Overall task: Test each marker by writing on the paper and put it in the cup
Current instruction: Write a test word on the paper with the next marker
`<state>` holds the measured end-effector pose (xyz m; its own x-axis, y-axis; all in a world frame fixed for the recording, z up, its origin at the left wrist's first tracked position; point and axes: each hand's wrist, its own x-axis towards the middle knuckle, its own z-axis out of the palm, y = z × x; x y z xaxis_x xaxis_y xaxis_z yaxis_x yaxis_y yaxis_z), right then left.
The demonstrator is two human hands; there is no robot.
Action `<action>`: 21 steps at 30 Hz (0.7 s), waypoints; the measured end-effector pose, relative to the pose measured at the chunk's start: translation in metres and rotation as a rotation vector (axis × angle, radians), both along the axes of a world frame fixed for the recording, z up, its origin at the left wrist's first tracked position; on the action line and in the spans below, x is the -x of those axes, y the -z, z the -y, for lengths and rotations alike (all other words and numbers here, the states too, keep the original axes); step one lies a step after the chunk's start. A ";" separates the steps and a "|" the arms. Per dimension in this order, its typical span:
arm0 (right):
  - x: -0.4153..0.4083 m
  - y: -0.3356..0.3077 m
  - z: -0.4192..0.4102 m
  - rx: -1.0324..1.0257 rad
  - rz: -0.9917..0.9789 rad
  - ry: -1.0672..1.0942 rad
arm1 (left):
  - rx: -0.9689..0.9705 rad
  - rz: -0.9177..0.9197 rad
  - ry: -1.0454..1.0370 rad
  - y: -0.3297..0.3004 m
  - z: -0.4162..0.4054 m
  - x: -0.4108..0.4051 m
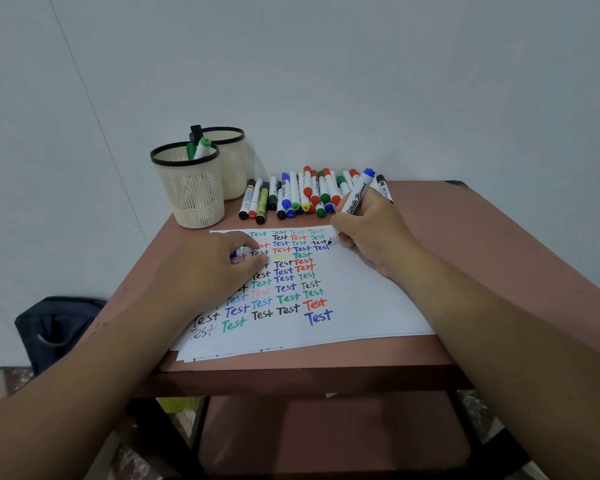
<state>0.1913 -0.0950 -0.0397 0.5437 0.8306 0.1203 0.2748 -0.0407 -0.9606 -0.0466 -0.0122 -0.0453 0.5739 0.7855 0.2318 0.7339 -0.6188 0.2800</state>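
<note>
**Blue marker mid-word, cups up on the left**

Far left, on the floor: dark bag (pixel 58 329). On the bench (pixel 499 244), back left: two cups (pixel 191 188), a few markers already standing inside. Left hand (pixel 219 268) flat on paper (pixel 361 306), fingers loosely bent, pinning the sheet; possibly a blue cap under the fingertips, cannot tell for sure. Centre back: row of loose markers (pixel 305 195), apparently untested. Right hand (pixel 371 233) pinching blue marker (pixel 357 195), tip down on the top-right "Test", long axis tilted up and away. Cups well left of that marker, nearer the left hand; likely next: cap, then a cross-sheet reach to drop.
</note>
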 end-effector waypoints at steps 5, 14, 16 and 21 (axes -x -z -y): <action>-0.001 0.001 -0.001 -0.001 0.029 0.023 | 0.002 -0.002 -0.005 -0.001 0.001 0.000; 0.001 0.000 0.000 0.030 0.052 -0.010 | 0.022 0.007 -0.006 -0.001 0.002 0.000; 0.002 0.000 0.000 0.043 0.063 -0.015 | 0.021 0.012 -0.008 0.000 0.001 0.000; 0.000 0.002 -0.002 0.032 0.038 -0.021 | 0.023 0.013 -0.012 0.001 0.001 0.001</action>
<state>0.1910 -0.0935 -0.0415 0.5214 0.8458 0.1131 0.3118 -0.0654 -0.9479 -0.0473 -0.0134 -0.0460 0.5617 0.7974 0.2207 0.7372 -0.6034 0.3040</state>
